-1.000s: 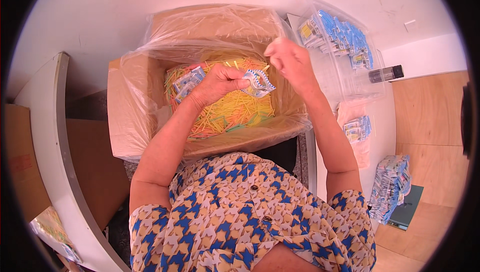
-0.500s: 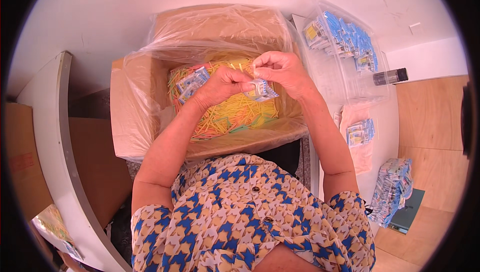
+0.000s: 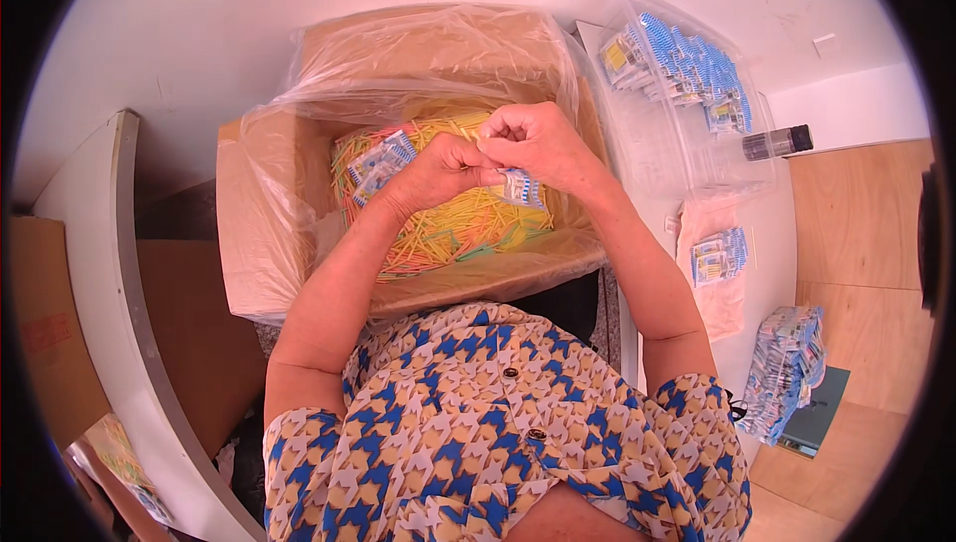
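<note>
Over a lined cardboard box, my left hand point(image 3: 441, 172) is closed, thumb and fingers pinching a small clear packet point(image 3: 520, 188) with a blue-patterned edge. My right hand point(image 3: 540, 148) is closed too, its fingertips pinched together right beside the left fingers. Whatever lies between those right fingertips is too small to make out. Below both hands, a heap of thin short sticks point(image 3: 468, 218) in yellow, pink and green fills the box. Another bundle of blue-edged packets point(image 3: 382, 164) rests on the sticks, just left of my left hand.
The cardboard box point(image 3: 261, 209) has a clear plastic liner over its rim. To the right stand a clear plastic bin point(image 3: 687, 159) of packets and a dark-capped cylinder point(image 3: 777, 143). Packets point(image 3: 719, 255) lie on a pink cloth point(image 3: 722, 308); a packet stack point(image 3: 784, 373) is nearer me.
My right hand has moved slightly left, in against the left fingers. The packet's visible part now hangs lower and more under the right hand. My left hand has barely moved.
</note>
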Demonstrator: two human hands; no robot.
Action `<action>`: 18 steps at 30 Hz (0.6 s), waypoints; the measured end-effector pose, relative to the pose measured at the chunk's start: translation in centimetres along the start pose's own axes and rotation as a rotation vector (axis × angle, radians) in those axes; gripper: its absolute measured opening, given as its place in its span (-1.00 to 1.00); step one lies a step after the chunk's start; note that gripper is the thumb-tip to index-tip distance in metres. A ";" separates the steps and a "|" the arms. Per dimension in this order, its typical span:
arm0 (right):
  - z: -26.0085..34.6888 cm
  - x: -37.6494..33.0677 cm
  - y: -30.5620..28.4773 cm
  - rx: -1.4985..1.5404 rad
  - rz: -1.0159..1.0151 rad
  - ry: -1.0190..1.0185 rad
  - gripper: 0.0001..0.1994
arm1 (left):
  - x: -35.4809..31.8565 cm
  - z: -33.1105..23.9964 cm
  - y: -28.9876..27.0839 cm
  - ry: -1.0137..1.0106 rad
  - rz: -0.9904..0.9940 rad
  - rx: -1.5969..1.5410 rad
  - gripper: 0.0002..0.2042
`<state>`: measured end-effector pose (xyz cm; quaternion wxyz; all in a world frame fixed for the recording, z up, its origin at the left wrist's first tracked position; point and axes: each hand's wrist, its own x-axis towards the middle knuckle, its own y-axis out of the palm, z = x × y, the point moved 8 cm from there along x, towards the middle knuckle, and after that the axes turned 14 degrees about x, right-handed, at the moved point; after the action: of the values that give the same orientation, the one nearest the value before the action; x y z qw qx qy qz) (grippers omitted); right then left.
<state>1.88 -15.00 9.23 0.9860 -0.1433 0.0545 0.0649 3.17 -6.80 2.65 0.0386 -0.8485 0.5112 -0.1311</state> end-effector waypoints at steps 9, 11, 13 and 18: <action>5.1 -3.9 -5.9 0.473 -0.337 -0.162 -0.87 | -0.3 0.1 -1.8 -0.042 -0.212 -0.193 -0.86; 5.6 -4.6 -5.3 0.484 -0.318 -0.155 -0.88 | -0.3 0.4 -2.1 -0.048 -0.244 -0.190 -0.85; 5.7 -4.9 -4.4 0.497 -0.300 -0.150 -0.89 | -0.3 0.2 -2.1 -0.053 -0.235 -0.183 -0.85; 5.1 -5.1 -2.9 0.202 -0.386 -0.095 -0.90 | -0.3 0.4 -2.1 -0.065 -0.244 -0.176 -0.84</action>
<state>-2.28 -16.85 15.58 0.9910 -0.0485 -0.0144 -0.1242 4.99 -5.54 2.61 -0.0356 -0.9081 0.4125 -0.0622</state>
